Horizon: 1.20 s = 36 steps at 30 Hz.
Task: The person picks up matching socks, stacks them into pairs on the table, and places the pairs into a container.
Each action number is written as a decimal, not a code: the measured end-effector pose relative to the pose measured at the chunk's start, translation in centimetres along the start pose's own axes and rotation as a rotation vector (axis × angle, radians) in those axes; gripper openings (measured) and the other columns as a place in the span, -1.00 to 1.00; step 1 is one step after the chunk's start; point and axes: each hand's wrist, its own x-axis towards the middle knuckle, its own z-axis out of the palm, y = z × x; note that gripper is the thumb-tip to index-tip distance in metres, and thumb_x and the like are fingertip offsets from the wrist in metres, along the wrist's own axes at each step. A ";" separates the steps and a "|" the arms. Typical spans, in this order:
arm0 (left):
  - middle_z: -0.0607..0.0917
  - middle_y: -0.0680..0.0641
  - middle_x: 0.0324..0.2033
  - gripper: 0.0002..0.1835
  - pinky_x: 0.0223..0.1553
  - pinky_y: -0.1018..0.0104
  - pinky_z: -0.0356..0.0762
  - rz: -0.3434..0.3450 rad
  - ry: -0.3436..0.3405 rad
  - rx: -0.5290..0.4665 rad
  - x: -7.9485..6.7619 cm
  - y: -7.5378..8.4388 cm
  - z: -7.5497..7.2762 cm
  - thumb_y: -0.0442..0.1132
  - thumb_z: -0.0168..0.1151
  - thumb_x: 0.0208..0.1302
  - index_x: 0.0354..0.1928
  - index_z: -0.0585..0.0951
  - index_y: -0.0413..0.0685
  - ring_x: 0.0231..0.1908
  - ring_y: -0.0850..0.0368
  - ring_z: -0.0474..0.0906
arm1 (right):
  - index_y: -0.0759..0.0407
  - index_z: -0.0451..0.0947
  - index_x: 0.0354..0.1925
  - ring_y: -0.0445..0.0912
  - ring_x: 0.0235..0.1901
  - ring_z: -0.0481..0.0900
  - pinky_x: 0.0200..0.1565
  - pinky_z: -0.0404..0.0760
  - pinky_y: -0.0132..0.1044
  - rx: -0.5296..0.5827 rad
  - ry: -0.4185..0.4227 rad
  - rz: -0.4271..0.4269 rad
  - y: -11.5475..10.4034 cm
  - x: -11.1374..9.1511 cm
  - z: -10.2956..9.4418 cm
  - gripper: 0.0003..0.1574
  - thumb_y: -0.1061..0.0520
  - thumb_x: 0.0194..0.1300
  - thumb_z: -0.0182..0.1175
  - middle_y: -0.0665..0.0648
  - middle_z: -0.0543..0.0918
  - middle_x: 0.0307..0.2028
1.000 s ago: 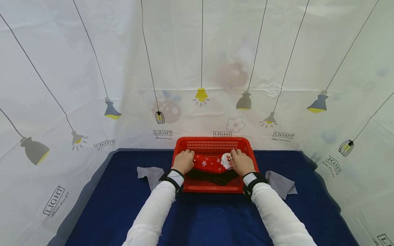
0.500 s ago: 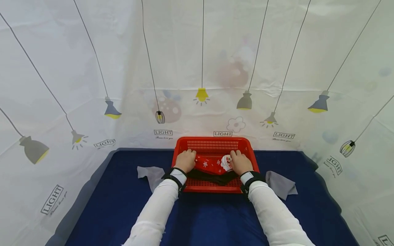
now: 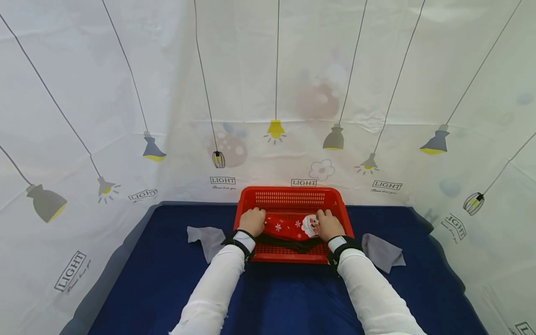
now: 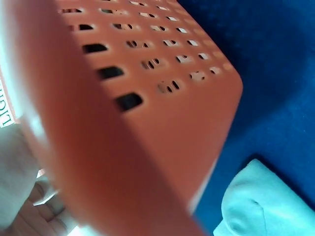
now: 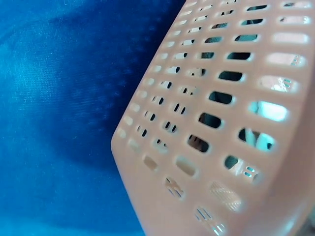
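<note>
A red sock (image 3: 284,228) with white snowflakes and a Santa face lies stretched sideways inside the red plastic basket (image 3: 289,257). My left hand (image 3: 252,222) pinches its left end, while my right hand (image 3: 329,224) pinches the end by the Santa face. Just in front of it in the basket is a dark sock (image 3: 289,244), partly covered by the red one. The left wrist view has the basket wall (image 4: 177,128) large in front, with part of my left hand (image 4: 15,172) behind the rim. Only the basket's slotted side (image 5: 152,191) fills the right wrist view; that hand is hidden there.
One grey sock (image 3: 207,239) lies left of the basket, another grey sock (image 3: 383,251) to its right. All stand on a dark blue cloth (image 3: 284,298). A white curtain (image 3: 251,70) printed with lamps rises behind and on both sides.
Both hands have sunk slightly, and the red sock sits a little lower in the basket. The right hand has shifted slightly rightward. The basket and grey socks stay put.
</note>
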 end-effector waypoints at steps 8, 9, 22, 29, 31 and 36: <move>0.70 -0.20 -0.20 -0.82 -0.17 -0.01 0.69 -0.029 -0.040 -0.013 -0.2 -0.2 0.4 -0.29 0.38 0.33 -0.07 0.73 -0.16 -0.17 -0.16 0.70 | 0.43 0.47 0.02 0.31 -0.28 0.65 -0.16 0.67 0.10 -0.016 -0.102 0.087 0.1 -0.2 0.0 -0.67 0.22 0.41 0.27 0.44 0.49 -0.11; 0.70 -0.20 -0.20 -0.83 -0.18 -0.01 0.69 -0.031 -0.042 -0.014 -0.2 -0.2 0.4 -0.29 0.38 0.33 -0.08 0.73 -0.16 -0.18 -0.16 0.70 | 0.45 0.48 0.03 0.32 -0.27 0.66 -0.16 0.68 0.10 -0.027 -0.112 0.095 0.1 -0.2 0.0 -0.64 0.21 0.41 0.27 0.45 0.50 -0.10; 0.74 -0.13 -0.25 -0.91 -0.27 0.00 0.69 -0.065 -0.072 0.031 -0.4 0.0 0.7 -0.26 0.40 0.28 -0.22 0.77 -0.09 -0.26 -0.11 0.73 | 0.50 0.60 0.02 0.29 -0.18 0.68 -0.07 0.67 0.09 -0.127 -0.241 0.205 -0.5 -0.2 0.2 -0.59 0.14 0.47 0.15 0.40 0.50 -0.13; 0.66 -0.17 -0.14 -0.80 -0.24 0.01 0.69 -0.091 -0.107 0.073 -0.6 0.4 0.5 -0.20 0.38 0.31 -0.08 0.77 -0.10 -0.23 -0.12 0.71 | 0.49 0.63 0.02 0.30 0.03 0.55 0.07 0.59 0.14 -0.113 -0.277 0.222 -1.3 -0.7 -0.4 -0.59 0.15 0.47 0.09 0.40 0.47 0.00; 0.65 -0.16 -0.14 -0.79 -0.24 0.02 0.69 -0.088 -0.110 0.077 -0.6 0.4 0.5 -0.20 0.38 0.32 -0.06 0.77 -0.09 -0.23 -0.12 0.71 | 0.50 0.63 0.02 0.30 0.06 0.51 0.10 0.57 0.16 -0.106 -0.273 0.216 -1.3 -0.9 -0.5 -0.58 0.16 0.46 0.08 0.40 0.46 0.02; 0.65 -0.16 -0.14 -0.81 -0.24 0.01 0.69 -0.061 -0.099 0.064 -0.6 0.2 0.6 -0.19 0.37 0.32 -0.09 0.77 -0.09 -0.24 -0.13 0.70 | 0.50 0.60 0.07 0.31 0.09 0.49 0.10 0.57 0.18 -0.116 -0.266 0.184 -1.1 -0.8 -0.6 -0.56 0.15 0.46 0.08 0.41 0.46 0.06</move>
